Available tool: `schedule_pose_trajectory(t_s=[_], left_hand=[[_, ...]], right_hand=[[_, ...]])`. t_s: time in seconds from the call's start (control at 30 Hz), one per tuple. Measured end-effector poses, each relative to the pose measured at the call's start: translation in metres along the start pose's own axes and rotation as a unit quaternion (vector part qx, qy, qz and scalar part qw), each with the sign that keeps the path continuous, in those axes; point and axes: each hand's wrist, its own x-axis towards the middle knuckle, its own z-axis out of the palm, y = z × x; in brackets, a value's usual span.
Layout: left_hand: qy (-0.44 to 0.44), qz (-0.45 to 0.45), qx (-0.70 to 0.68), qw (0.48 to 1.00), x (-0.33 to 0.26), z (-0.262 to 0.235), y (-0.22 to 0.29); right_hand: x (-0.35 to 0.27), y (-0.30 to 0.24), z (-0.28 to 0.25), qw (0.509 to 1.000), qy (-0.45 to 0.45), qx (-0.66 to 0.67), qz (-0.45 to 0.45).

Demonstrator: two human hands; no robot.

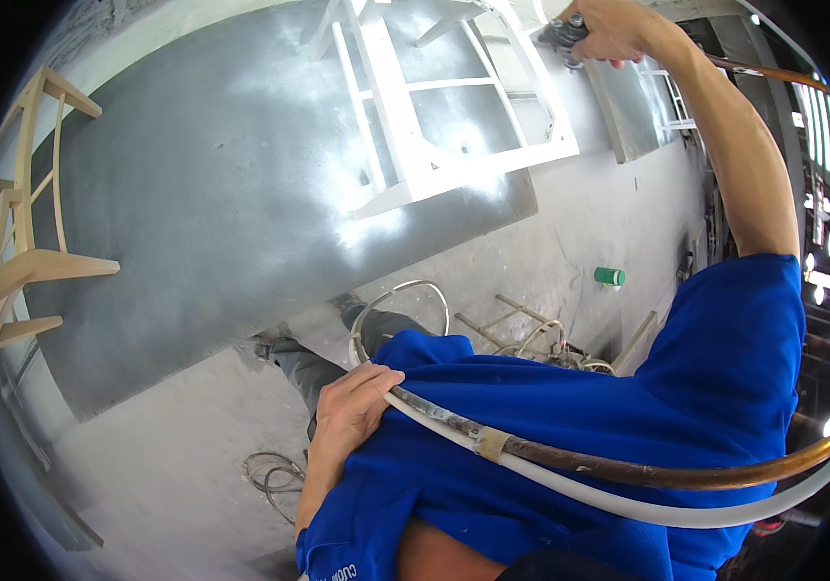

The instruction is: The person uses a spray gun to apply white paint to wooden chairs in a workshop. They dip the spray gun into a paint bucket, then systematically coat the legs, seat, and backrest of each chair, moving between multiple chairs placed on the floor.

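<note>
My right hand (601, 29) is stretched far out in front of me and is closed tight around a spray gun (562, 37), close to the top edge of the view. The gun is next to a white chair frame (434, 116) that sits on a big grey board (221, 194). My left hand (349, 407) is near my chest, with the fingers wrapped around two hoses (492, 447), one brown and one white, taped together. They bend across my blue shirt (628, 416) and off to the right. The frame looks white all over, and the board around it has a pale, misty shine, so I think most of the painting on it is done. I cannot tell if the far side is covered. A bare wood chair (23, 242) stands at the left with no paint on it, so that one looks left to do. A green can (609, 277) lies on the floor, well apart from the frame.
</note>
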Motion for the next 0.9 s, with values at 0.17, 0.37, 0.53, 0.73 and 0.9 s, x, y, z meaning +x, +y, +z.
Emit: schedule_pose_trajectory(t_s=[0.17, 0.37, 0.53, 0.73, 0.9], left_hand=[[-0.046, 0.014, -0.009, 0.999, -0.025, -0.062, -0.021], [-0.118, 0.045, -0.024, 0.992, -0.065, -0.144, -0.031], [-0.154, 0.045, -0.029, 0.987, -0.082, -0.19, -0.031], [-0.149, 0.069, 0.0, 0.987, -0.087, -0.207, -0.025], [-0.145, 0.023, 0.025, 0.989, -0.098, -0.224, -0.015]], right_hand=[[-0.049, -0.018, 0.007, 0.993, 0.015, 0.044, 0.106], [-0.133, -0.032, 0.058, 0.941, 0.127, 0.175, 0.261], [-0.233, -0.086, 0.078, 0.88, 0.157, 0.409, 0.185], [-0.289, -0.19, 0.141, 0.734, 0.267, 0.615, 0.108], [-0.236, -0.316, 0.23, 0.86, 0.258, 0.437, 0.047]])
